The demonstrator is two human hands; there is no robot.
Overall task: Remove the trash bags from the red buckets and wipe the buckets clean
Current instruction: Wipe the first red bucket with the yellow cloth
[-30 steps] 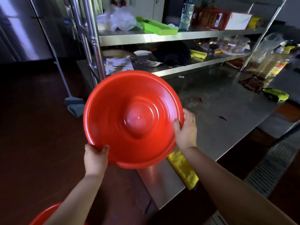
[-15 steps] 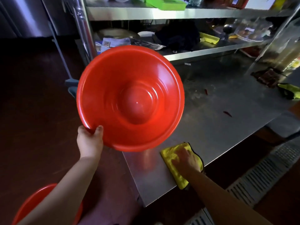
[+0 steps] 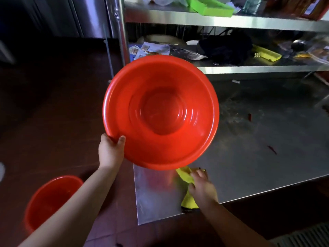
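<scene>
Now the red bucket (image 3: 161,111) is held by the left hand (image 3: 111,151) alone, at the centre of the frame, its open mouth tilted toward the camera. A second ago both hands were on its rim; since then the right hand (image 3: 202,188) has been dropped to the yellow cloth (image 3: 186,177) at the lower centre, on the near edge of the steel table (image 3: 249,157). No bag is seen in the bucket, so the wiping step is judged to be starting.

The left fingers are curled round the bucket's lower left rim, with the thumb (image 3: 121,139) laid on the inner side. The right fingers are bent over the cloth and the cloth is bunched under them; a grasp appears to be forming, though whether it has been lifted cannot be told.

A second red bucket (image 3: 51,200) is seen on the dark floor at the lower left, also without a bag.
</scene>
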